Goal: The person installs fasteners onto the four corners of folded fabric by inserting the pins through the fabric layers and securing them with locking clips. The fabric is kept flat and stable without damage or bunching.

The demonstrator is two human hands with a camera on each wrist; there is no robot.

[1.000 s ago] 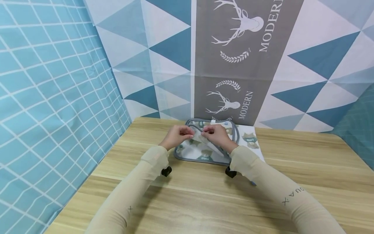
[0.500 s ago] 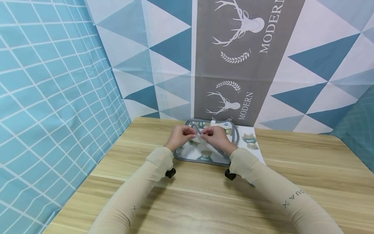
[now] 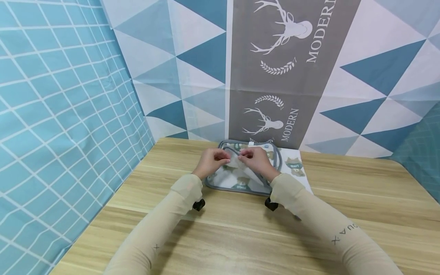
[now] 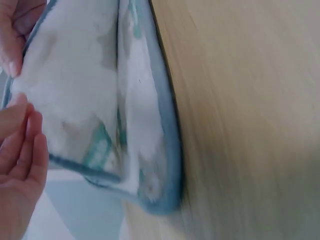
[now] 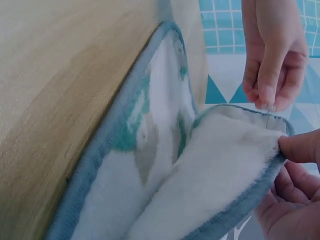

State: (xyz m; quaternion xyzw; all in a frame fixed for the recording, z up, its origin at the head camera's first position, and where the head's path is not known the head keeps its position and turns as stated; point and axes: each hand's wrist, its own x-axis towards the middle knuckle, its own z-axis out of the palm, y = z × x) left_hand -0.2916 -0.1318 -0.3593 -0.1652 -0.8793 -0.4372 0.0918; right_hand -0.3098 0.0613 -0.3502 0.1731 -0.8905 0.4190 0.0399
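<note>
A white, bear-print fleecy cloth (image 3: 225, 178) with grey bound edges lies at the back of the table, one layer raised. My right hand (image 3: 257, 159) pinches the raised layer's edge between thumb and fingers, clearest in the right wrist view. Facing it, my left hand (image 3: 209, 163) has thumb and fingertips together just past that edge. There the left fingertips pinch a thin strand (image 5: 268, 119) that runs down to the cloth; whether it is thread or a needle I cannot tell. In the left wrist view, the raised layer's inner side (image 4: 75, 75) hangs above the lower layer.
A bear-print white piece (image 3: 295, 166) spreads out right of the bound cloth, partly behind my right forearm. The wooden tabletop (image 3: 220, 236) extends in front. A patterned wall covering (image 3: 203, 76) rises right behind it, with blue grid sheeting (image 3: 62, 114) on the left.
My left hand has shifted slightly right, toward my right hand. The fingertips came close half a second ago and stand a little farther apart now. My right hand keeps its pinch on the cloth edge.
</note>
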